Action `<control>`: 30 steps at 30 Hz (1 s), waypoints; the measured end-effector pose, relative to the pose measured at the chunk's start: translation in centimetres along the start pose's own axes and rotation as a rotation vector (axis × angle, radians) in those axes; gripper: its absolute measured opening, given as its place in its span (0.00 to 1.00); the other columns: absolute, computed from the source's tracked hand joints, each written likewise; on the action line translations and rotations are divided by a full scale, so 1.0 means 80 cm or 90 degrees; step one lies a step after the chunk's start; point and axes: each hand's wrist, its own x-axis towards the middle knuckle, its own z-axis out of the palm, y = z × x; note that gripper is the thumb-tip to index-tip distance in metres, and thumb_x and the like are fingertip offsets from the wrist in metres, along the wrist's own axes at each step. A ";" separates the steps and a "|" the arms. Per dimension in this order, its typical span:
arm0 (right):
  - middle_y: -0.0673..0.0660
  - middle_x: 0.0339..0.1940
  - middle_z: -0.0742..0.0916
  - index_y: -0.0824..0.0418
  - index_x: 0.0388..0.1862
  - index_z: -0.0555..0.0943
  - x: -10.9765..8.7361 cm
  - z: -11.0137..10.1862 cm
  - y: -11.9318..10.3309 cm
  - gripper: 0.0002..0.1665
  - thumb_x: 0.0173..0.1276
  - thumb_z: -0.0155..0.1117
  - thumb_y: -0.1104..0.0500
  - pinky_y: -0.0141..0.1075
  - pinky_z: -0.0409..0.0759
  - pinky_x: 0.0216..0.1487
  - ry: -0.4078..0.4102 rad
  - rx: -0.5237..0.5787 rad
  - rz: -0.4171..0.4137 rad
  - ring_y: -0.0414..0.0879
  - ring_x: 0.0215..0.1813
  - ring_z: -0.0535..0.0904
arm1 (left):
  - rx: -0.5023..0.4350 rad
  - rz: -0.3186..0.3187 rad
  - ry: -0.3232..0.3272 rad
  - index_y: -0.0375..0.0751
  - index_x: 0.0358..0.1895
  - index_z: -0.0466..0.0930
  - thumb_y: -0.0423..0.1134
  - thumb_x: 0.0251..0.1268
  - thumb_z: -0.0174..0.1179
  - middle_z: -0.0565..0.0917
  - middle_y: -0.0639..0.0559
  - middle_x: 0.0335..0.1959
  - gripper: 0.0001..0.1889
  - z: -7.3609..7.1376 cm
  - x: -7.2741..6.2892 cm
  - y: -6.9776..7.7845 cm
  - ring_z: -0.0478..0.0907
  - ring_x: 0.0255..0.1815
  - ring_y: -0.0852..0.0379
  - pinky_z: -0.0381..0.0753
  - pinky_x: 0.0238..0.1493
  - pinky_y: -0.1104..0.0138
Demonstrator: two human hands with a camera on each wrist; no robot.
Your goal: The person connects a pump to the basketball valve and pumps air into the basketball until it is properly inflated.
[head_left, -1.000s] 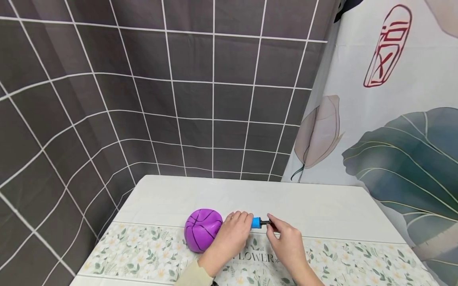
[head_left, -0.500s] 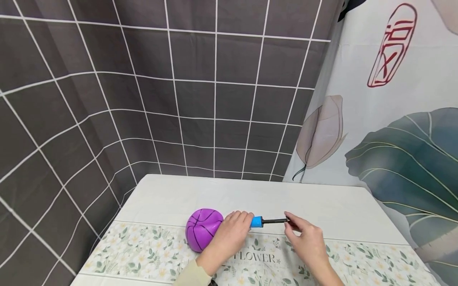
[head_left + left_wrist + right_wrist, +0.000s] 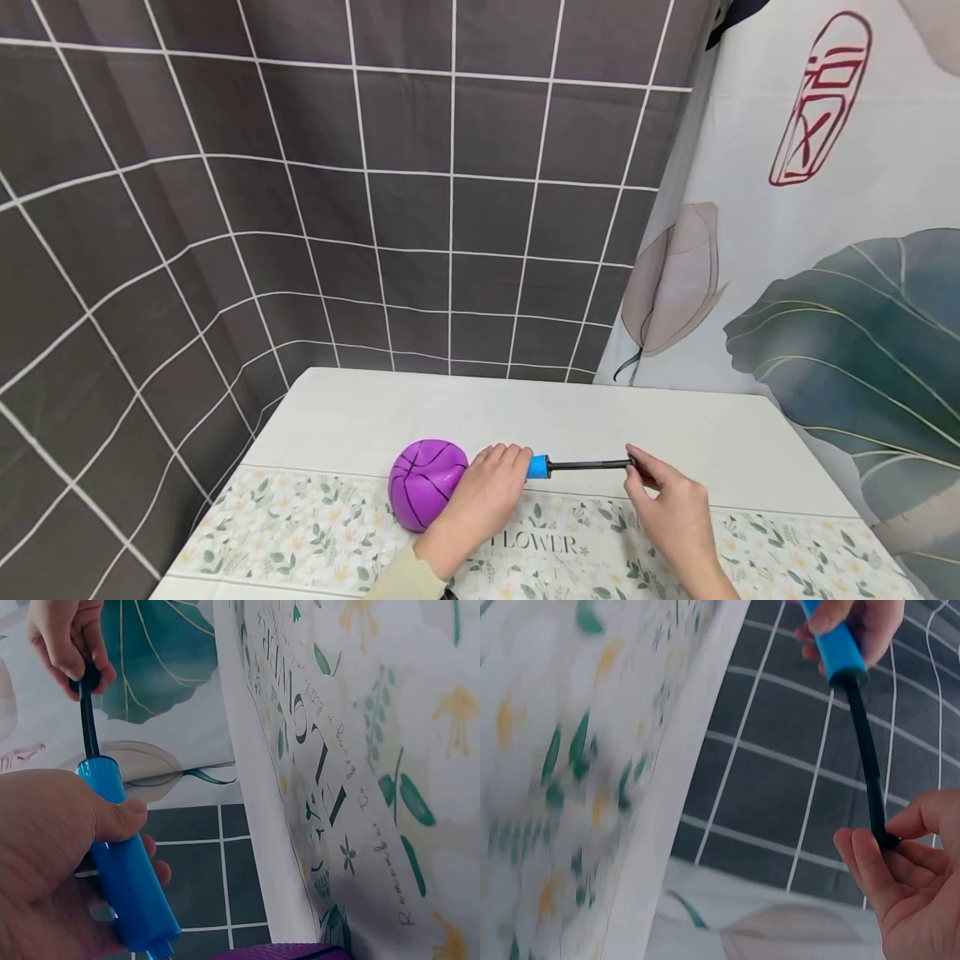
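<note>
A purple ball point(image 3: 423, 487) with black basketball lines sits on the table, its top dented in. Just right of it, my left hand point(image 3: 487, 487) grips the blue barrel of a small hand pump point(image 3: 135, 892), fingers wrapped round it. The black rod point(image 3: 588, 465) stands far out of the barrel toward the right. At the rod's end my right hand point(image 3: 678, 508) pinches the black handle point(image 3: 887, 840) between thumb and fingers. In the left wrist view the barrel's nozzle end points at the ball's purple edge point(image 3: 281, 952); whether it enters the ball is hidden.
A white table point(image 3: 420, 400) carries a floral printed band point(image 3: 300, 525) with lettering. Behind it hangs a dark cloth point(image 3: 405, 208) with a white grid. On the right hangs a pale curtain point(image 3: 750, 167) with leaf prints.
My right hand has moved to the right, drawing the black rod out of the pump's barrel. My left hand and the ball have stayed nearly in place.
</note>
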 end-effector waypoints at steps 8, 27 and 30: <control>0.64 0.37 0.91 0.69 0.49 0.87 -0.011 0.041 -0.032 0.18 0.58 0.70 0.72 0.41 0.88 0.31 -0.023 0.018 -0.030 0.48 0.31 0.88 | 0.007 -0.009 0.004 0.37 0.60 0.76 0.36 0.60 0.69 0.82 0.48 0.50 0.24 -0.001 -0.003 0.002 0.80 0.53 0.53 0.81 0.61 0.59; 0.60 0.39 0.91 0.66 0.48 0.88 -0.004 0.028 -0.009 0.18 0.57 0.70 0.72 0.33 0.88 0.35 -0.069 0.062 0.011 0.48 0.34 0.89 | -0.019 0.019 -0.015 0.40 0.62 0.73 0.35 0.52 0.72 0.81 0.51 0.51 0.31 0.001 -0.002 -0.003 0.78 0.53 0.55 0.78 0.65 0.61; 0.61 0.39 0.91 0.66 0.48 0.88 0.001 0.012 0.001 0.18 0.57 0.69 0.72 0.34 0.88 0.34 -0.041 0.036 0.012 0.49 0.33 0.89 | -0.026 0.011 -0.017 0.40 0.62 0.73 0.32 0.53 0.70 0.81 0.51 0.51 0.30 0.001 -0.001 -0.004 0.78 0.53 0.55 0.78 0.65 0.61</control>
